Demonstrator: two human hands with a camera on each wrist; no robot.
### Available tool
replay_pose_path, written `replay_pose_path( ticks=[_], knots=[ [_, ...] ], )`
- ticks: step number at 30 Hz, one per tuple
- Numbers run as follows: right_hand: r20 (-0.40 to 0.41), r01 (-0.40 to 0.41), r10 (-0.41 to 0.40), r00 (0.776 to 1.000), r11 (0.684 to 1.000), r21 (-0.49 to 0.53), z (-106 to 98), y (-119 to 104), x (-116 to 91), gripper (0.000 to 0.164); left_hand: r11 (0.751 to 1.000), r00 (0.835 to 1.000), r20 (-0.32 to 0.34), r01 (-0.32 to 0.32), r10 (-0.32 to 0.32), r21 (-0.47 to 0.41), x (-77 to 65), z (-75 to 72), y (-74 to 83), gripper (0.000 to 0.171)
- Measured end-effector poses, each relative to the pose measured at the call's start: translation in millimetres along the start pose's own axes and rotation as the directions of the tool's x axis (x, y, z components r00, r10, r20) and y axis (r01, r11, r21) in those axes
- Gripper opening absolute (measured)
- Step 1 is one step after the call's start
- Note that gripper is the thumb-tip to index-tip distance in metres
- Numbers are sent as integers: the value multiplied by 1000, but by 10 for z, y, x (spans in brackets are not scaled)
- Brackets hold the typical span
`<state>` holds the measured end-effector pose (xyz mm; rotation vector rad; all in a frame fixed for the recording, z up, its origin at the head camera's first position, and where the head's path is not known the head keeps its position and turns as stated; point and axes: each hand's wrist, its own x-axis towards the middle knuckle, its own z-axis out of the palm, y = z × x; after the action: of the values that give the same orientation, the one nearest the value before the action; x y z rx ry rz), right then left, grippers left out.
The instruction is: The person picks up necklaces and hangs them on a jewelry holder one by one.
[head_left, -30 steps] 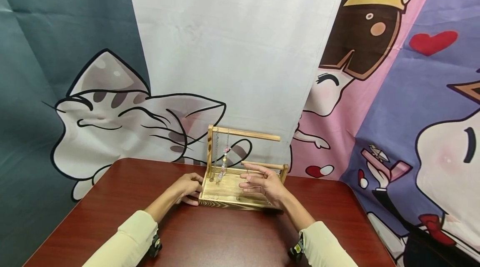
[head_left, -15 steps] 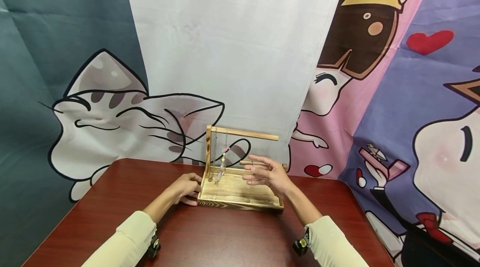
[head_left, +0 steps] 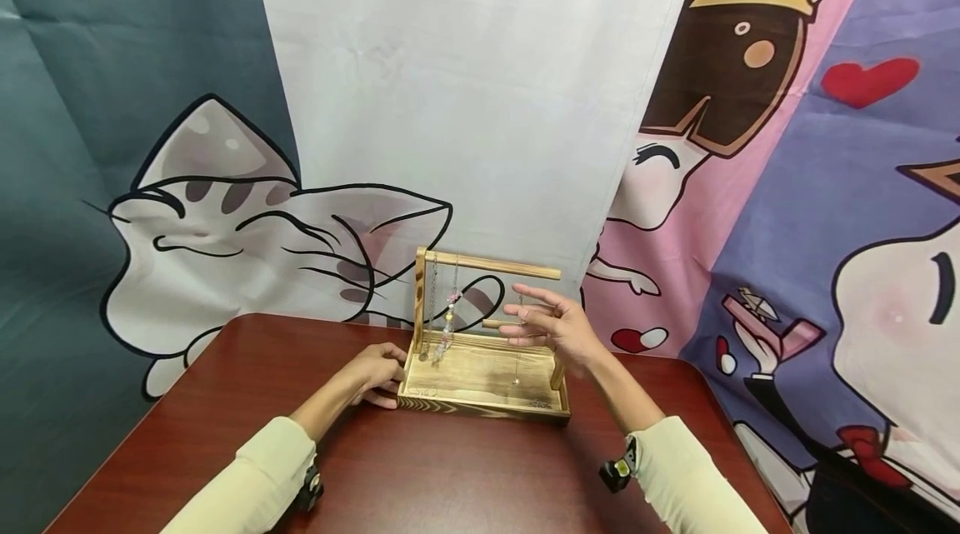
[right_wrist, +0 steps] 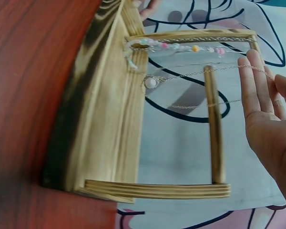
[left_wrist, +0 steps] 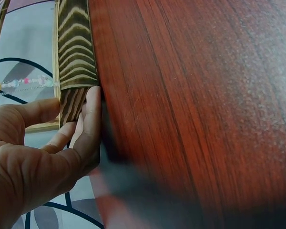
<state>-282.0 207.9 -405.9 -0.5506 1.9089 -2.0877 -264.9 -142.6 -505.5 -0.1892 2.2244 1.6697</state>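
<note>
My left hand [head_left: 375,376] grips the left end of a wooden jewelry stand [head_left: 480,413], thumb on one side and fingers on the other in the left wrist view. My right hand [head_left: 551,321] is raised above the stand's right part. From it hangs a fine chain necklace [right_wrist: 195,72] with a pale round pendant [right_wrist: 150,83], held between thumb and fingers, the other fingers fairly straight. The pendant dangles over the tray in the head view. A beaded necklace [head_left: 450,321] and a plain chain [head_left: 431,296] hang at the left of the upper bar [head_left: 495,266].
The lower bar [right_wrist: 213,129] ends free, its post [right_wrist: 157,189] at the stand's right. Small jewelry pieces [head_left: 540,404] lie in the tray's front right corner. The reddish wooden table [head_left: 450,476] spreads in front; a printed curtain [head_left: 480,101] hangs close behind.
My right hand has risen and moved right, lifting the necklace so its pendant now hangs over the tray's right part. My left hand stays on the stand's left end.
</note>
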Motion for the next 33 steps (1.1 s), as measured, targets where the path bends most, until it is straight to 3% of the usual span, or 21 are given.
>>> replay_pose_path(
  ticks=[21, 33],
  knots=[
    [-49, 117, -119, 992, 992, -47, -200, -649, 55, 64, 1000, 1000, -7, -3, 3, 4, -11, -6, 28, 45],
    [-116, 144, -147, 982, 989, -38, -397, -830, 134, 63, 1000, 1000, -6, -4, 4, 9, -15, 0, 9, 43]
  ],
)
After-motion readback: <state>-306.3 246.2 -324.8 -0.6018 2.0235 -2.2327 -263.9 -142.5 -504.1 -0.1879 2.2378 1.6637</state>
